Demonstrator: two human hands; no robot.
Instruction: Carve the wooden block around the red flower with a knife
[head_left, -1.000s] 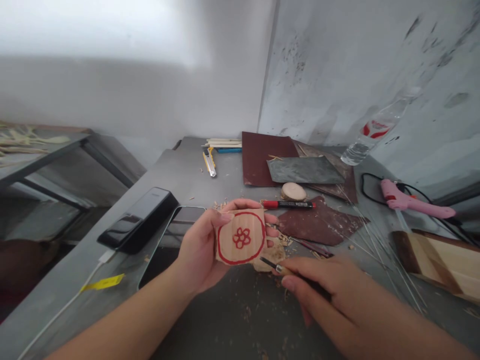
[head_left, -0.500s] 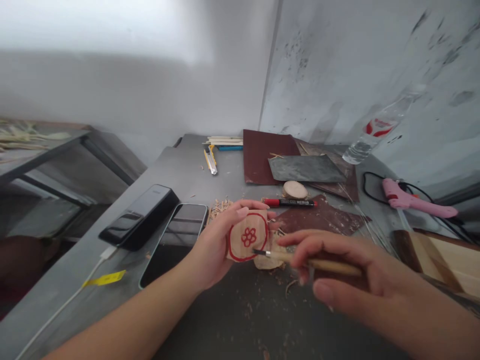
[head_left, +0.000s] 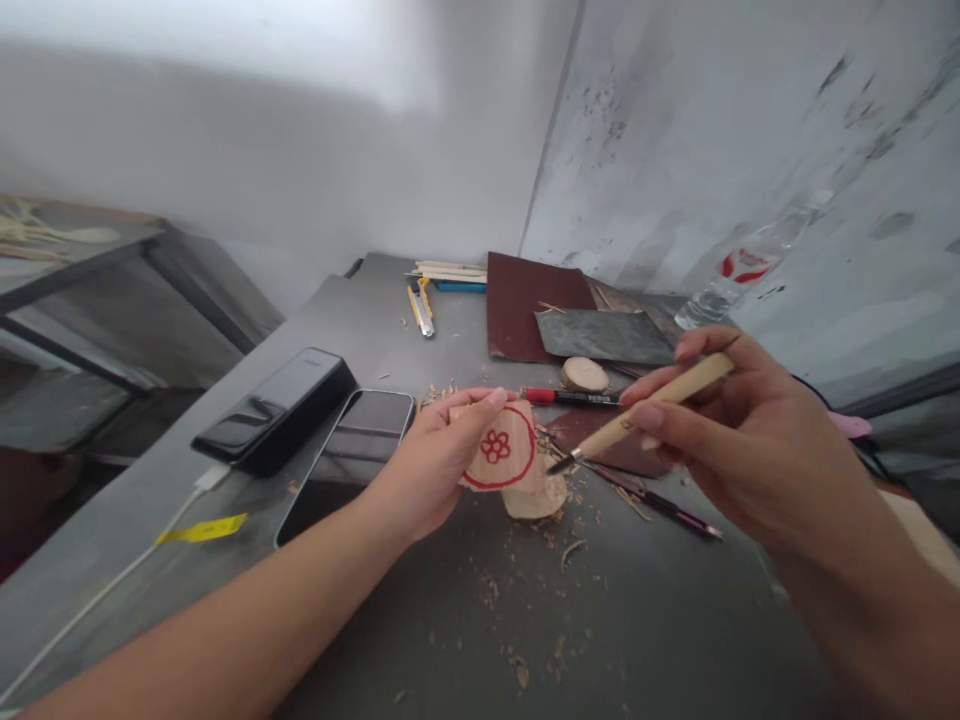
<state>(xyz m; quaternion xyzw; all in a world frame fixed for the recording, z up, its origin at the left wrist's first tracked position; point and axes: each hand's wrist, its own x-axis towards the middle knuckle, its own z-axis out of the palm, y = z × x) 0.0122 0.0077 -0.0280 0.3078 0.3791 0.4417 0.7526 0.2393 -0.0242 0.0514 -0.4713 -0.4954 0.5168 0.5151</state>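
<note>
My left hand (head_left: 431,465) grips a thin wooden piece (head_left: 517,440) by its left side, thumb on top. A red ring with a small red flower inside is drawn on its face. In my right hand (head_left: 739,430) is a carving chisel (head_left: 626,425), pinched by its pale wooden handle. The dark metal tip points left and down, just right of the wooden piece and apart from it. Below lies another pale wood piece (head_left: 534,500) among shavings, partly covered. A dark slim pen-like tool (head_left: 679,515) rests on the table under my right hand.
A red marker (head_left: 570,397) and a round wood slice (head_left: 585,374) lie beyond my hands, before sandpaper sheets (head_left: 525,310). At left are a phone (head_left: 364,440) and a black cabled device (head_left: 277,405). A utility knife (head_left: 421,310) lies behind; a bottle (head_left: 727,285) stands at right.
My right hand has lifted and turned, bringing the chisel's handle up and its tip away from the drawn face to the right. The dark slim tool has come into sight.
</note>
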